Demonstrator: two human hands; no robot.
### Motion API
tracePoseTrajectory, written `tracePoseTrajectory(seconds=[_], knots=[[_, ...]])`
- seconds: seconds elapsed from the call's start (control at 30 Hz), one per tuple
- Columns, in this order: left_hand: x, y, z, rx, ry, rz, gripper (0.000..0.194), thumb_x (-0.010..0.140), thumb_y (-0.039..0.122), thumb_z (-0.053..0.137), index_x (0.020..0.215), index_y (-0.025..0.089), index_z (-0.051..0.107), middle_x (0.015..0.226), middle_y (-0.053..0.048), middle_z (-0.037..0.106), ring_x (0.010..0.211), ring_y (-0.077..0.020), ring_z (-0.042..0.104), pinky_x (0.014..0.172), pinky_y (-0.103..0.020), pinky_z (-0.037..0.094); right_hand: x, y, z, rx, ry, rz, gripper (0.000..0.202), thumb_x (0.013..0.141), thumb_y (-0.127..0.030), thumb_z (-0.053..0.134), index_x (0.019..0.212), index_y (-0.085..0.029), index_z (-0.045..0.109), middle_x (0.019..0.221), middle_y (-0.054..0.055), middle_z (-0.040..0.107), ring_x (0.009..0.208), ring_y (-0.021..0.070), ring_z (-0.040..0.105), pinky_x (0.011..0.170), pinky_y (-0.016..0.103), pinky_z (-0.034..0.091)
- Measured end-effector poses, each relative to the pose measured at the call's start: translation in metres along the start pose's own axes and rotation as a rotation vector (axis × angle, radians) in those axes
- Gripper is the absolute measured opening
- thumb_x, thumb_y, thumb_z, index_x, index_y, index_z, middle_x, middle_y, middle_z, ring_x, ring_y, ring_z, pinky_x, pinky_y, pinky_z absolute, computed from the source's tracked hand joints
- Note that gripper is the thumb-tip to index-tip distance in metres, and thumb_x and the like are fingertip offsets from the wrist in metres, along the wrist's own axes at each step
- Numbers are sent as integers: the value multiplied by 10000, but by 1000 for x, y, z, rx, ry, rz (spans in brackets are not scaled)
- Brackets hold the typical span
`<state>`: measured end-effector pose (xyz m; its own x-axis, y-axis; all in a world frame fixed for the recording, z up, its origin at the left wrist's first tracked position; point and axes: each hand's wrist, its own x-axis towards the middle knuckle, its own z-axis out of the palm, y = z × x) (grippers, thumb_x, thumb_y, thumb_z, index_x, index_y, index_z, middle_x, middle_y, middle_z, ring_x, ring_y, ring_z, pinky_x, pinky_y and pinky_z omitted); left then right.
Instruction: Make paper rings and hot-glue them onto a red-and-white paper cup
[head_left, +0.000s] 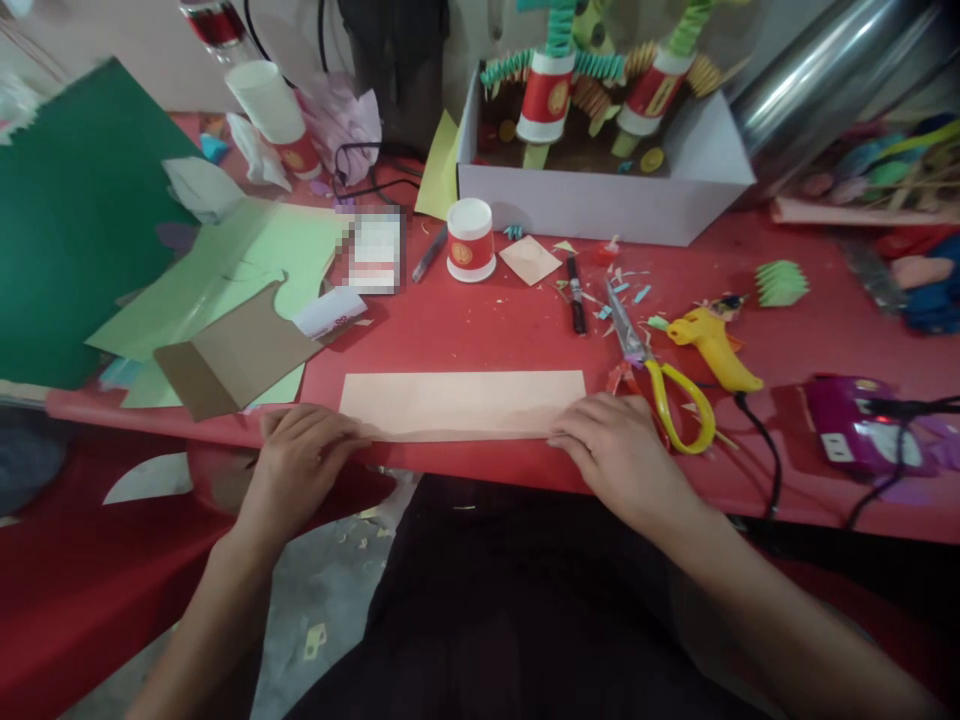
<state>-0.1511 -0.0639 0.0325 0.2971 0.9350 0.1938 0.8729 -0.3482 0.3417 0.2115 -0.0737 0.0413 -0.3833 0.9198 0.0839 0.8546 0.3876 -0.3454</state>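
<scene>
A long pale peach strip of paper (463,403) lies flat near the front edge of the red table. At its near left corner, my left hand (307,455) pinches the paper with fingers closed. My right hand (611,450) grips the near right corner in the same way. Along the near side runs a narrow fold or raised edge. Just beyond my right hand lie scissors with yellow handles (681,405). A folded brown cardboard piece (236,350) rests beyond my left hand.
A white box (592,205) holding paper-cup figures stands at the back. Nearer are a red-and-white cup (471,240), a black marker (575,295), a yellow glue gun (712,348) with a cord, and a purple device (862,425). Green paper sheets (225,270) lie left.
</scene>
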Motion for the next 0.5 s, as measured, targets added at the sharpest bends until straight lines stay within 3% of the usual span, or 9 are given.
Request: tracePoseTrajectory(seconds=[0.2, 0.3, 0.4, 0.5], knots=[[-1, -4, 3, 15, -34, -32, 211, 953, 342, 507, 908, 257, 695, 935, -44, 744, 916, -263, 655, 900, -430, 390, 0, -1, 1, -75, -53, 50, 141, 965, -175, 578, 899, -184, 702, 871, 48, 722, 831, 245, 656, 763, 372, 375], [4, -1, 0, 5, -66, -187, 180, 900, 376, 572, 980, 238, 656, 997, -56, 742, 947, -270, 671, 925, -431, 422, 5, -1, -2, -122, -152, 99, 147, 978, -183, 552, 894, -169, 672, 867, 61, 720, 840, 260, 672, 754, 374, 386], [10, 4, -4, -91, -134, -373, 278, 830, 444, 651, 1010, 234, 635, 918, -33, 735, 827, -237, 686, 804, -359, 492, 15, -2, -11, -106, -250, 153, 81, 969, -204, 578, 910, -178, 627, 843, 41, 715, 822, 255, 685, 720, 357, 393], [12, 8, -6, -162, -151, -449, 324, 797, 469, 679, 1021, 239, 642, 876, -14, 724, 774, -213, 683, 721, -312, 504, 22, 0, -18, -67, -308, 205, 61, 946, -232, 628, 964, -193, 585, 864, 18, 704, 812, 233, 685, 680, 326, 398]])
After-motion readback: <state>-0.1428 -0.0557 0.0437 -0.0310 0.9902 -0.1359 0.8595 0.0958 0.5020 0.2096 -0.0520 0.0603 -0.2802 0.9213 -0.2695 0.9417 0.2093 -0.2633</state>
